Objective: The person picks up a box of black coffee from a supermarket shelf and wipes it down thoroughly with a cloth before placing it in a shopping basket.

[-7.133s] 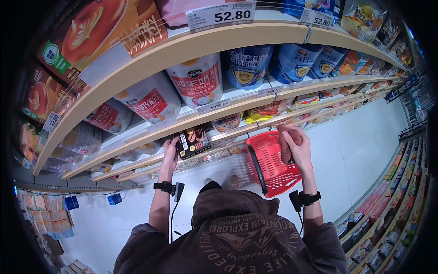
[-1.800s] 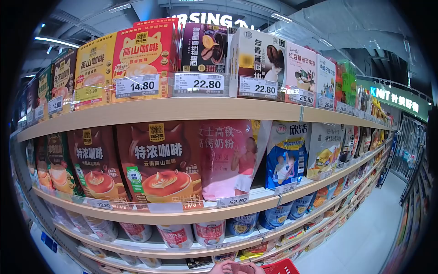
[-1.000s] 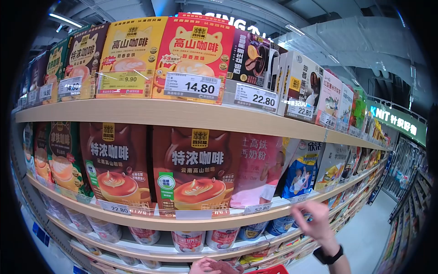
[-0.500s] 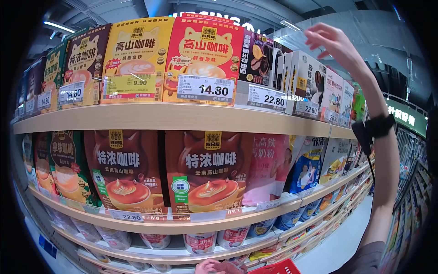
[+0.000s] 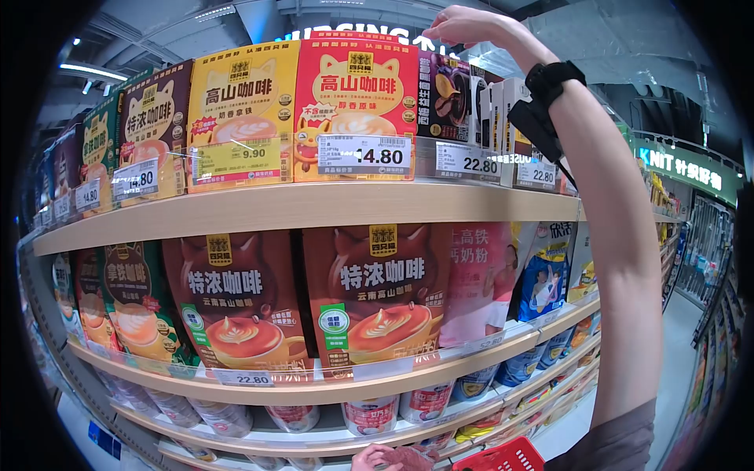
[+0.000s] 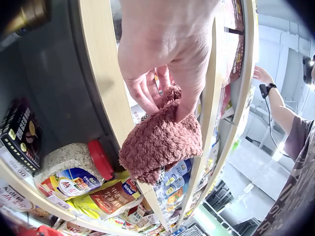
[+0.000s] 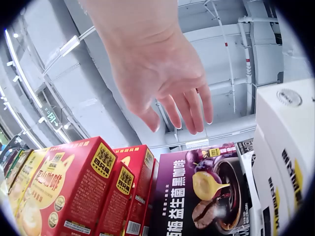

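Observation:
My left hand (image 6: 167, 49) pinches a fluffy reddish-brown cloth (image 6: 162, 142) between thumb and fingers, low in front of the shelves. At the bottom of the head view only part of that hand and cloth shows. My right hand (image 7: 160, 78) is raised, palm toward its wrist camera, with fingers loosely extended and nothing in them. It hovers above the top-shelf coffee boxes. Beneath it in the right wrist view stand a dark purple coffee box (image 7: 192, 196) and, to the left, several red coffee boxes (image 7: 74, 191). White boxes (image 7: 290, 147) stand on the right.
The wooden top shelf edge (image 5: 314, 212) carries clear price-tag strips. Brown coffee bags (image 5: 377, 290) and a pink milk powder bag (image 5: 475, 282) fill the shelf below, with cans (image 5: 369, 416) lower down. A red shopping basket (image 5: 503, 458) is at the bottom. An aisle (image 5: 675, 337) runs along the right.
Earlier the right hand held the cloth and the left hand touched a black box on a low shelf. The cloth is now in the left hand; the right has risen and moved left over the top shelf.

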Motion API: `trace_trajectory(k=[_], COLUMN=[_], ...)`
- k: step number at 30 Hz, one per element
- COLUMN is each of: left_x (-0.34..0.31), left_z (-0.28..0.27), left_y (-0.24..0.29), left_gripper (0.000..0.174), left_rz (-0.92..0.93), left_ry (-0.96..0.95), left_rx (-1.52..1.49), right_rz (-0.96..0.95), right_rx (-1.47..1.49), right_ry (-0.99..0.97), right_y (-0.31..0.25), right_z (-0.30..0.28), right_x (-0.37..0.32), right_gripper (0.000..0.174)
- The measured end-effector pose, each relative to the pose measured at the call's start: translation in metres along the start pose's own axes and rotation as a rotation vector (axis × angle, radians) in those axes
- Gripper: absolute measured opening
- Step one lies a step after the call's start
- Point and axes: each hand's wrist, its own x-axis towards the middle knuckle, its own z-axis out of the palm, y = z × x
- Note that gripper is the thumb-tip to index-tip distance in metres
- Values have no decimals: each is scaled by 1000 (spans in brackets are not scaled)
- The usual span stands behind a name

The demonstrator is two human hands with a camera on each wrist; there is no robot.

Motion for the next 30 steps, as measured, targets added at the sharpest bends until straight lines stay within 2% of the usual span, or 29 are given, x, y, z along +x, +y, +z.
trace_trajectory(k=[1,5,7,11,13,14,17,18,19,21,22,23,25,26,28,30], left_x=[-1,0,0,2,5,6,8,8,8,8,8,9,11,12,12,12], left_z=[-1,-6,-8,-9,-11,-12,-13,-13,-12,-9,-7,-5,-3,-3,-2,0], left_y=[2,4,5,8,6,5,3,2,2,2,3,4,4,4,3,3], left_gripper=[41,42,42,42,42,42,42,42,42,43,43,43,42,42,42,42], left_rz=[0,9,25,4,16,8,-14,-25,-29,-34,-38,-36,-35,-26,-18,-17], left_ry=[4,27,25,11,0,-13,-29,-30,-32,-20,-22,-19,-21,-32,-43,-33], left_rx=[2,62,81,44,56,54,52,50,51,38,40,40,44,62,81,78], right_rz=[-44,-75,-89,-107,-226,-104,-109,-183,-179,-189,-153,-149,-138,-135,-209,-224], right_rx=[-43,-21,-19,120,144,49,27,28,29,-21,36,37,42,42,-69,-12], right_ry=[54,52,16,-66,-247,-89,-144,-155,-158,-48,-150,-150,132,133,-16,-19], right_y=[7,18,4,2,4,-2,-21,-20,-20,-21,-25,-21,-31,-28,-27,-20], right_z=[13,37,39,44,35,51,32,28,28,28,19,18,15,15,16,18], right_x=[13,39,26,23,22,24,-3,-10,-16,-30,-26,-35,-77,-70,-52,-50], right_gripper=[54,59,57,53,52,51,53,55,55,58,57,57,40,40,40,40])
